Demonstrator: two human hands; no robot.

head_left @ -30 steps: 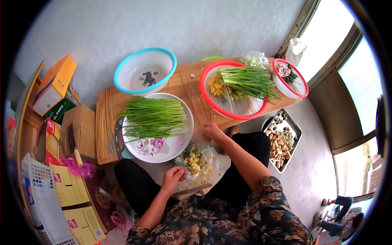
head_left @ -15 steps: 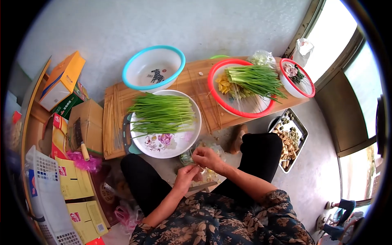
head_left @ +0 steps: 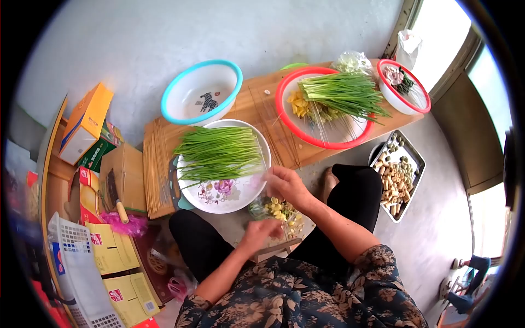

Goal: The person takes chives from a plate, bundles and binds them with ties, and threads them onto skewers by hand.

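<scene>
1. Right hand [head_left: 285,185], frame centre, pinching a thin bamboo skewer [head_left: 265,159] by the floral plate [head_left: 232,198] of green chives [head_left: 219,153].
2. Left hand [head_left: 261,234] below, curled over a bag of yellow pieces [head_left: 279,210]; grip unclear.
3. Zebra-printed bowl [head_left: 201,92] upper left; box lettering unreadable.

1. This is a makeshift food-prep corner in a home or small eatery, set up low on a bare concrete floor [head_left: 328,33].
2. A long wooden surface [head_left: 257,109] carries basins and a plate of green chives [head_left: 219,153], with a bundle of bamboo skewers [head_left: 156,169] alongside.
3. A metal tray [head_left: 402,175] of cut food sits on the floor.
4. Cardboard boxes [head_left: 85,123] are stacked along one side, and a doorway [head_left: 459,71] lets in daylight.
</scene>
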